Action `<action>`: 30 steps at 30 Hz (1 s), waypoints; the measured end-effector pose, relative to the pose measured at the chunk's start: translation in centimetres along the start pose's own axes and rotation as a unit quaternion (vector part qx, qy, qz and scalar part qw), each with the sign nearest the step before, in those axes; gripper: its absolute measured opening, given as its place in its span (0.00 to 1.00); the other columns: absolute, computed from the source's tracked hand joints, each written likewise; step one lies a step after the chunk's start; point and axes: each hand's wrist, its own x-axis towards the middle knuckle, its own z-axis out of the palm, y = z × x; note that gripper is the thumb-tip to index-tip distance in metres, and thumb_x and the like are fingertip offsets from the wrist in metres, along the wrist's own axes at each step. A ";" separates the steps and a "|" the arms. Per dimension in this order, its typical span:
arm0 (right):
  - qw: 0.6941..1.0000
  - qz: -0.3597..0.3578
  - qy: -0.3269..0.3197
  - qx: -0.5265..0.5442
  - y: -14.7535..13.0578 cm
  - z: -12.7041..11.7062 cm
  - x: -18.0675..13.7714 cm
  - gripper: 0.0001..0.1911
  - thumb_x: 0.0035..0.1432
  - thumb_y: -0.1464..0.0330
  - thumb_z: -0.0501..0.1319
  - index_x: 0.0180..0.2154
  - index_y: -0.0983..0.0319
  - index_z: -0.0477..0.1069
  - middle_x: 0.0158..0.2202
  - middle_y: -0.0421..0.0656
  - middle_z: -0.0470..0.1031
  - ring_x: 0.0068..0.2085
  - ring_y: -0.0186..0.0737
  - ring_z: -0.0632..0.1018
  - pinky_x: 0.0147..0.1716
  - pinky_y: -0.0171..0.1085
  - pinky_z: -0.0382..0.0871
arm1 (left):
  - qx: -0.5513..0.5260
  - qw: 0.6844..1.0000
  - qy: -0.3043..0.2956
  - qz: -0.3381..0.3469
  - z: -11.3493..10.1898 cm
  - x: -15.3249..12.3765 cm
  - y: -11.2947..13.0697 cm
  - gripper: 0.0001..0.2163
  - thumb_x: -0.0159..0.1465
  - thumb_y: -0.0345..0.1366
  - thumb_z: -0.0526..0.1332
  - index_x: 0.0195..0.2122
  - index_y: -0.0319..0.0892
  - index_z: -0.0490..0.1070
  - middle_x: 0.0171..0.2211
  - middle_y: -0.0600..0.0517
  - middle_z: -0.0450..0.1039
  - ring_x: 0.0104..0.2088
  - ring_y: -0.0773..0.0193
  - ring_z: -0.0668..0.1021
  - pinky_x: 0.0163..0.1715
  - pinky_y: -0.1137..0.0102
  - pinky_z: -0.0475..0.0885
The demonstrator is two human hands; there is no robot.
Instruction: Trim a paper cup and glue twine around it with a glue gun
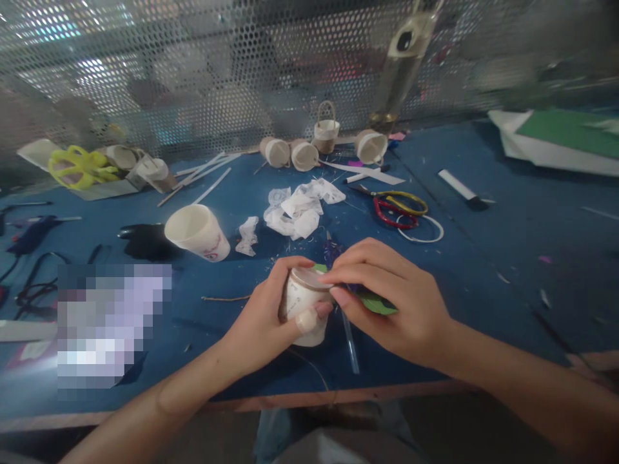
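Observation:
My left hand [271, 316] is wrapped round a small white paper cup [304, 303] held just above the blue table [483, 270] near its front edge. My right hand [391, 303] rests its fingers over the cup's top rim, pinching a green leaf-shaped piece [377, 303] against the cup. A purple bit [331, 252] shows just behind the fingers. A thin clear stick [350, 341] lies on the table under my right hand.
A tipped paper cup [198, 232] lies left of centre, crumpled white paper scraps [300, 209] behind my hands, red and yellow scissors [399, 209] to the right. Several small cup baskets [326, 138] stand along the perforated metal screen. Yellow scissors [80, 166] lie far left, green and white sheets [561, 138] far right.

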 end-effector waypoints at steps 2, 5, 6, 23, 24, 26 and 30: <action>1.000 0.018 0.009 -0.007 -0.1 -0.1 0.1 0.07 0.66 0.76 0.60 0.43 0.62 0.75 0.38 0.45 0.79 0.40 0.37 0.78 0.41 0.38 0.73 | -0.049 0.999 0.001 -0.002 -0.1 0.0 -0.2 0.23 0.66 0.50 0.66 0.58 0.53 0.61 0.48 0.52 0.72 0.45 0.58 0.74 0.43 0.65 0.70; 0.999 0.023 0.016 -0.024 -0.1 -0.2 0.1 0.06 0.66 0.74 0.61 0.43 0.61 0.75 0.38 0.44 0.79 0.40 0.37 0.78 0.42 0.38 0.73 | -0.136 0.991 -0.001 -0.009 -0.1 0.1 -0.4 0.23 0.66 0.49 0.67 0.58 0.54 0.61 0.49 0.53 0.70 0.46 0.59 0.74 0.45 0.66 0.71; 0.999 0.021 0.017 -0.024 -0.1 -0.2 0.1 0.06 0.66 0.74 0.61 0.43 0.61 0.75 0.38 0.43 0.79 0.40 0.37 0.78 0.43 0.38 0.73 | -0.158 0.987 -0.002 -0.011 -0.1 0.1 -0.3 0.23 0.66 0.49 0.67 0.57 0.53 0.61 0.49 0.53 0.70 0.46 0.60 0.74 0.44 0.67 0.72; 0.950 0.131 -0.212 -0.189 4.3 -2.6 0.1 0.09 0.68 0.67 0.56 0.33 0.58 0.66 0.29 0.40 0.75 0.29 0.40 0.76 0.26 0.38 0.61 | -0.423 0.904 0.048 -0.045 -0.5 0.6 -0.2 0.20 0.63 0.45 0.67 0.55 0.45 0.75 0.43 0.48 0.82 0.37 0.57 0.83 0.37 0.65 0.79; 0.938 0.148 -0.244 -0.197 4.9 -2.9 -0.1 0.06 0.67 0.67 0.58 0.34 0.58 0.68 0.30 0.40 0.76 0.30 0.41 0.77 0.25 0.38 0.61 | -0.431 0.899 0.058 -0.049 -0.5 0.8 -0.1 0.21 0.63 0.46 0.67 0.55 0.44 0.75 0.42 0.47 0.82 0.36 0.57 0.83 0.37 0.65 0.79; 0.921 0.158 -0.289 -0.210 5.5 -3.5 -0.5 0.06 0.67 0.66 0.58 0.35 0.58 0.70 0.33 0.41 0.77 0.31 0.42 0.78 0.26 0.38 0.62 | -0.446 0.890 0.079 -0.056 -0.5 1.0 -0.1 0.21 0.64 0.47 0.66 0.55 0.42 0.76 0.42 0.46 0.83 0.37 0.56 0.84 0.39 0.64 0.78; 0.932 0.113 -0.284 -0.194 5.4 -4.1 -1.3 0.08 0.64 0.67 0.60 0.45 0.58 0.73 0.41 0.42 0.80 0.33 0.42 0.81 0.27 0.38 0.67 | -0.471 0.873 0.095 -0.076 -0.7 1.2 0.1 0.19 0.65 0.46 0.63 0.52 0.40 0.78 0.43 0.46 0.83 0.39 0.53 0.84 0.43 0.61 0.78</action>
